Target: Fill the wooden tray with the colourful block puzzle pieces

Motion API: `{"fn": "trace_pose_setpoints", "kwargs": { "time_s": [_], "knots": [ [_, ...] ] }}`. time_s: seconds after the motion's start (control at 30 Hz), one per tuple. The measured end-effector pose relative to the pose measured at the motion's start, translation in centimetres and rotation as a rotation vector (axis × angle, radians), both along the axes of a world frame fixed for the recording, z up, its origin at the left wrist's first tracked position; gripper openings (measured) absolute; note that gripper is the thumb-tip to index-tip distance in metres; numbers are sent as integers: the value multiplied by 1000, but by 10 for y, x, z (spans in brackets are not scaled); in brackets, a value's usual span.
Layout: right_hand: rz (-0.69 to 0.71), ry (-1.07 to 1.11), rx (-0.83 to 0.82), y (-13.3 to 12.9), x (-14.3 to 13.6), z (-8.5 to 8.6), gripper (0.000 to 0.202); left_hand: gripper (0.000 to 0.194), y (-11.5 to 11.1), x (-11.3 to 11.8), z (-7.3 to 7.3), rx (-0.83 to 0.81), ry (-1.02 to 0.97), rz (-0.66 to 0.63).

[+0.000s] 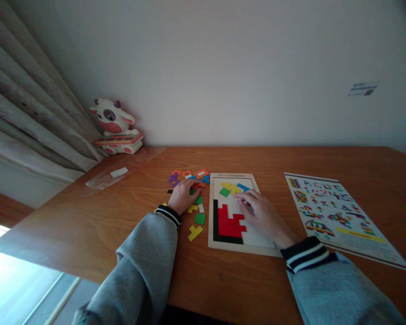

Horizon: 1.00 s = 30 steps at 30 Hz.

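My left hand (182,197) reaches over a loose pile of coloured puzzle pieces, its fingers bent and apart above orange and green ones. I see no piece held in it. A wooden puzzle board (211,225) with a pale rim lies to the right of the pile. Inside its frame, black strips (215,221) and joined red pieces (228,225) fill the lower left. My right hand (262,214) hovers over the board's right half, thumb and forefinger apart. Its fingertips are close to a yellow piece (236,188) and a blue piece (243,187). A green square (224,192) lies beside them.
A printed pattern sheet (341,212) lies right of the board. Loose yellow (195,232) and green (200,219) pieces sit left of it. A toy cow with a keyboard (117,128) stands at the back left, near a clear plastic bag (103,181) and the curtain (37,99).
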State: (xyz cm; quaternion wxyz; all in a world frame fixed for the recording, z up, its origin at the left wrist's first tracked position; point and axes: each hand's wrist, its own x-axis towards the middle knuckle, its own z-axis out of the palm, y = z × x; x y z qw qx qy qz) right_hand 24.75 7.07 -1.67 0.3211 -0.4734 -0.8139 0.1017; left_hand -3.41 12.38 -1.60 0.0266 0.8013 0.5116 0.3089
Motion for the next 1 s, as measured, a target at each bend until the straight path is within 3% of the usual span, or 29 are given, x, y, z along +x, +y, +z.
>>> {"fn": "trace_pose_setpoints", "kwargs": {
  "time_s": [0.23,0.43,0.67,0.83,1.0],
  "knots": [
    [-13,-1,-1,0,1,-1,26,20,-5,0,4,48,-76,-47],
    [23,95,-14,-2,-2,3,23,16,-24,15,14,242,-115,-393],
    [127,351,-313,-10,-10,14,32,11,-50,39,26,332,-77,-621],
    [102,428,-329,-11,-12,20,32,12,-54,42,30,312,-89,-671],
    [88,465,-335,-10,-11,18,27,21,-53,43,28,292,-33,-558]
  ]
}}
